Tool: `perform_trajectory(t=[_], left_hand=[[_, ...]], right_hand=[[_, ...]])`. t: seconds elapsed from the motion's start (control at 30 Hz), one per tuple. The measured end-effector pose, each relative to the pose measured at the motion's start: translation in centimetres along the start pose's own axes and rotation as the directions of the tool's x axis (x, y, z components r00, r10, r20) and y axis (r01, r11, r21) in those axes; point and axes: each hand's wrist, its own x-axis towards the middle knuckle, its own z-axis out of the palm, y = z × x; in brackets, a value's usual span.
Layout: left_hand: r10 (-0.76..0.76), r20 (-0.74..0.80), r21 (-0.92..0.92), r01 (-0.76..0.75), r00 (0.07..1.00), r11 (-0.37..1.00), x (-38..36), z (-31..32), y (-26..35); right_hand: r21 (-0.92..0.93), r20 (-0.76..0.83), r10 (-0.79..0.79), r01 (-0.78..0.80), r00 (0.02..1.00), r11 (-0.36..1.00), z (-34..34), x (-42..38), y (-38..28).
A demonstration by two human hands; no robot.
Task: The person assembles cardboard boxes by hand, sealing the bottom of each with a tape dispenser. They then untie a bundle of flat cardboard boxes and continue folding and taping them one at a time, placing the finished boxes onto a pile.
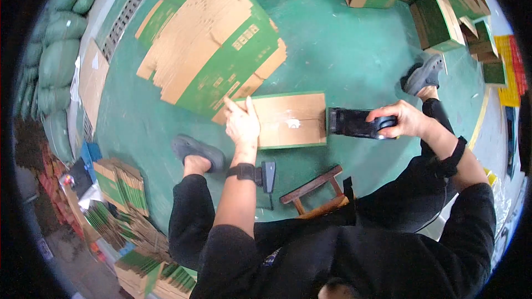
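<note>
A cardboard box with green sides stands on the floor between my feet, its brown top upward with a shiny strip along the middle. My left hand rests on the box's left end, fingers apart. In my right hand is a black tape dispenser, its front end at the box's right edge. Whether it touches the box I cannot tell. Black bands are around both my wrists, the left one with a small grey device on it.
A fanned stack of flat cardboard lies beyond my left hand. Several made-up boxes stand at the upper right. A wooden stool is close to my body. More folded cardboard and green sacks are on the left.
</note>
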Motion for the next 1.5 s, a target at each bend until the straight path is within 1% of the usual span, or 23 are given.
perform_trajectory(t=[0.03,0.07,0.2,0.27,0.37,0.47,0.53,0.6,0.63,0.67,0.7,0.73,0.77,0.8,0.87,0.97,1.03,1.13,1.2,1.33,1.4,1.47,1.5], left_hand=[[-0.133,0.226,-0.074,0.153,0.965,0.985,-0.3,-0.1,0.2],[-0.117,0.222,-0.062,0.133,0.968,0.989,-0.5,-0.4,0.5],[-0.117,0.263,0.016,0.117,0.958,0.993,-0.2,-0.6,0.9],[-0.055,0.177,0.021,0.052,0.983,0.998,-0.2,0.2,-0.3],[-0.134,0.248,-0.039,0.148,0.959,0.988,-0.3,1.0,-1.4],[-0.161,0.354,-0.093,0.206,0.921,0.974,0.6,-0.4,-0.4],[-0.067,0.322,-0.015,0.076,0.944,0.997,2.7,-0.7,0.3],[0.299,0.245,-0.053,-0.295,0.922,0.954,5.3,-4.9,7.0],[0.476,0.130,-0.125,-0.462,0.870,0.878,6.6,-7.2,11.9],[0.601,0.093,-0.171,-0.582,0.794,0.795,7.5,-9.9,17.3],[0.784,-0.110,-0.258,-0.779,0.611,0.571,8.6,-12.4,22.7],[0.889,-0.295,-0.206,-0.932,0.349,0.298,8.2,-17.5,28.8],[0.859,-0.504,0.072,-0.986,0.093,0.149,6.3,-23.0,33.8],[0.770,-0.638,0.098,-0.994,-0.019,0.057,4.9,-26.9,36.9],[0.520,-0.852,0.048,-0.998,-0.061,-0.039,3.6,-32.5,39.7],[0.449,-0.887,-0.040,-0.987,0.106,0.155,5.8,-32.1,36.5],[0.613,-0.751,-0.082,-0.955,0.246,0.284,10.3,-26.2,31.3],[0.730,-0.290,-0.088,-0.776,0.619,0.624,14.9,-14.9,19.0],[0.579,-0.071,-0.211,-0.579,0.812,0.787,16.0,-9.6,10.6],[0.229,0.200,0.054,-0.244,0.953,0.968,19.3,-2.7,-2.0],[0.082,0.280,0.230,-0.150,0.956,0.961,18.5,-3.3,-2.4],[0.009,0.286,0.261,-0.086,0.958,0.962,19.1,-0.5,-4.8],[0.008,0.320,0.236,-0.088,0.947,0.968,18.3,-0.4,-4.3]], right_hand=[[-0.075,-0.008,0.065,-0.065,0.998,0.995,-0.7,-0.7,1.5],[-0.217,-0.019,0.074,-0.076,0.997,0.973,-1.0,-0.5,3.1],[-0.113,-0.062,-0.036,0.029,0.997,0.993,2.6,6.5,4.9],[-0.227,-0.045,0.115,-0.122,0.992,0.966,4.4,10.3,4.7],[-0.108,0.101,0.214,-0.203,0.972,0.973,5.4,11.1,3.1],[-0.188,-0.070,0.283,-0.291,0.957,0.938,7.5,10.7,1.6],[-0.087,-0.140,0.333,-0.346,0.933,0.934,8.8,10.2,2.2],[0.178,-0.172,0.361,-0.331,0.917,0.927,8.2,7.4,2.9],[0.163,-0.201,0.362,-0.333,0.910,0.929,6.9,5.4,2.7],[0.389,-0.309,0.368,-0.236,0.877,0.890,5.7,2.8,2.2],[0.579,-0.409,0.386,-0.092,0.827,0.810,4.6,1.2,1.7],[0.729,-0.602,0.318,0.340,0.733,0.594,3.0,0.1,0.5],[0.647,-0.762,0.354,0.647,0.542,0.403,0.7,-1.1,-0.2],[0.472,-0.873,0.338,0.784,0.352,0.403,-1.3,-2.0,-0.4],[0.240,-0.913,0.371,0.959,0.172,0.148,-5.3,-5.6,-3.9],[0.204,-0.943,0.268,0.979,0.197,-0.003,-6.0,-9.2,-4.4],[0.437,-0.883,0.169,0.898,0.438,-0.048,-3.4,-9.7,-4.1],[0.628,-0.777,0.127,0.772,0.616,0.096,0.1,-8.4,-3.3],[0.703,-0.710,0.078,0.698,0.700,0.139,1.6,-6.8,-2.9],[0.787,-0.618,-0.025,0.617,0.786,-0.011,2.1,-4.5,-3.6],[0.784,-0.571,0.023,0.554,0.820,-0.280,3.0,-1.7,-3.1],[0.795,-0.483,-0.305,0.266,0.821,-0.544,5.0,2.0,-1.4],[0.788,-0.420,-0.272,0.199,0.866,-0.582,6.4,3.2,-1.4]])
